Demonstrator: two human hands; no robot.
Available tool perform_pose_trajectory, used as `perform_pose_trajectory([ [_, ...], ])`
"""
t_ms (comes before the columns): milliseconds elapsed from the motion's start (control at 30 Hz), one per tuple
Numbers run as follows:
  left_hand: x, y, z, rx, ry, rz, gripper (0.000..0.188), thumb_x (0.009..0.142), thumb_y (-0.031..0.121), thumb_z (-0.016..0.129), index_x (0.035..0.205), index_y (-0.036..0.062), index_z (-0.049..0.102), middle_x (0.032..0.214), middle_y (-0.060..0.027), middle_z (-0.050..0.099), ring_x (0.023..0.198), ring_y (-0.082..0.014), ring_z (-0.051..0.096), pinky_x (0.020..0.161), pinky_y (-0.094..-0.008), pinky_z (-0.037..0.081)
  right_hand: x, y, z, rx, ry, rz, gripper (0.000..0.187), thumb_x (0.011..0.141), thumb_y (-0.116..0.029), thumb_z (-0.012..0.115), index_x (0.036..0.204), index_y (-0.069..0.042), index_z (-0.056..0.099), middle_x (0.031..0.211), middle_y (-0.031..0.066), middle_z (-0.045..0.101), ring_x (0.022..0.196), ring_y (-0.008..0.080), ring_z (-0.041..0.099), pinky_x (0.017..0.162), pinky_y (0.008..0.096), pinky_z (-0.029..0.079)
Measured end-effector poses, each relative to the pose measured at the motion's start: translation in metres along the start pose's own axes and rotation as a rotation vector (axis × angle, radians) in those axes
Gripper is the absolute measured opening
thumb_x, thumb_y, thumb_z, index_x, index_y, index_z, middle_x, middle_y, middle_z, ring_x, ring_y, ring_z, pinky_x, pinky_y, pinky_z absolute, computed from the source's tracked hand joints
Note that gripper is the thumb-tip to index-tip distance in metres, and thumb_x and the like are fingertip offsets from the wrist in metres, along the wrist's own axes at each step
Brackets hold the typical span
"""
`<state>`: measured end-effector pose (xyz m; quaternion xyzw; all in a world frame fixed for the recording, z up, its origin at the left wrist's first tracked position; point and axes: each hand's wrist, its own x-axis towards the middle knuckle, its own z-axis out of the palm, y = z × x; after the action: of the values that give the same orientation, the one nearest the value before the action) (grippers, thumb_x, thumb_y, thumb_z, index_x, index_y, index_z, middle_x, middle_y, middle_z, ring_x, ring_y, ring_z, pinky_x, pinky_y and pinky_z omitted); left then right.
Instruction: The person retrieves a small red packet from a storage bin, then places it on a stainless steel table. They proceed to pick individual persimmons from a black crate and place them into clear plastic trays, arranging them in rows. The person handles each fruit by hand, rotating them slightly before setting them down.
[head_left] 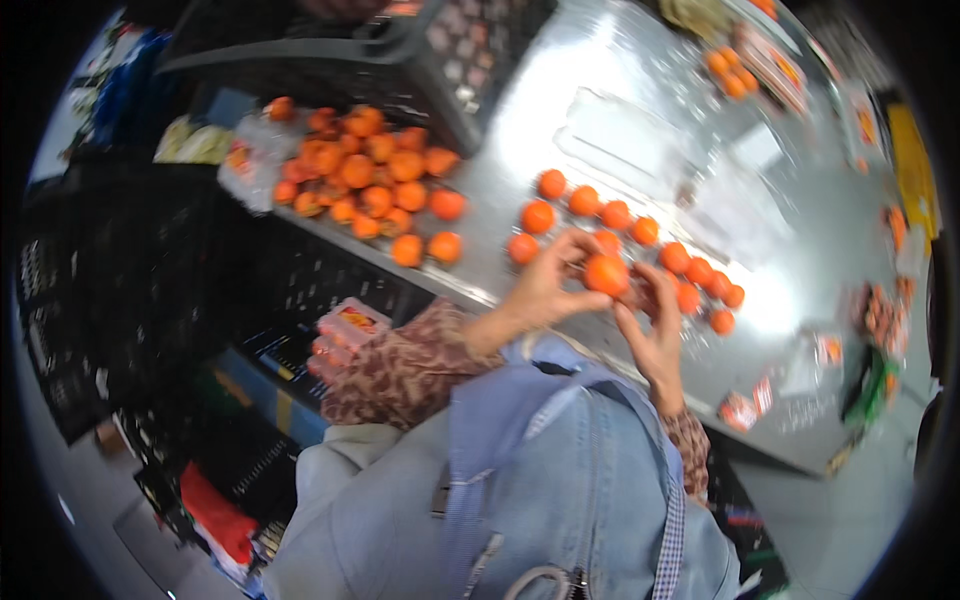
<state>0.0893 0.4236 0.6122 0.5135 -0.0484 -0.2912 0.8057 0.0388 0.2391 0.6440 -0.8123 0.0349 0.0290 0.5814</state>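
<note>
A round orange fruit (606, 275), possibly a persimmon, is held up in front of me over the metal table (500, 170). The thumb and fingers of my left hand (552, 278) close around its left side. From the right, my right hand (655, 325) curls its fingers and thumb against the same fruit. Beyond and beside my hands, more such fruits stand in short rows, among them a left-hand fruit (538, 216) and a right-hand fruit (674, 257). What lies directly beneath my hands is hidden.
A heap of orange fruits (357, 171) lies at the table's left edge, below a dark plastic crate (400, 60). Clear plastic packaging (625, 135) lies beyond the rows. Packed fruits (730, 72) are at the far right. Dark crates (120, 290) and pink-labelled packs (350, 330) sit left of the table.
</note>
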Motion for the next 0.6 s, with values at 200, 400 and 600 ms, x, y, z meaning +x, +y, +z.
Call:
perform_pose_trajectory([
  [200,-0.002,0.007,0.004,0.082,0.046,0.105,0.055,0.074,0.000,0.079,0.117,0.0056,0.044,0.123,-0.0088,0.053,0.116,-0.0180,0.056,0.099,-0.0339,0.046,-0.005,-0.001,0.001,0.092,-0.007,0.069,0.052,0.077,-0.009,0.076,0.124,-0.003,0.057,0.106,0.0060,0.058,0.084,0.0123,0.057,0.071,0.0265,0.047],
  [400,-0.004,0.007,0.010,0.374,0.032,0.200,0.049,0.073,-0.005,0.075,0.113,0.0056,0.049,0.123,-0.0101,0.057,0.118,-0.0201,0.055,0.099,-0.0347,0.046,0.000,-0.002,0.005,0.066,0.028,0.010,0.051,0.074,-0.014,0.081,0.120,-0.003,0.060,0.100,0.0048,0.059,0.082,0.0120,0.055,0.068,0.0260,0.045],
  [600,-0.006,0.011,0.009,0.661,-0.028,0.245,0.051,0.077,-0.007,0.068,0.123,0.0041,0.048,0.131,-0.0106,0.052,0.118,-0.0205,0.055,0.099,-0.0355,0.046,0.002,0.002,0.008,-0.063,0.073,-0.061,0.049,0.071,-0.013,0.082,0.115,-0.003,0.062,0.099,0.0081,0.061,0.082,0.0167,0.058,0.068,0.0283,0.047],
])
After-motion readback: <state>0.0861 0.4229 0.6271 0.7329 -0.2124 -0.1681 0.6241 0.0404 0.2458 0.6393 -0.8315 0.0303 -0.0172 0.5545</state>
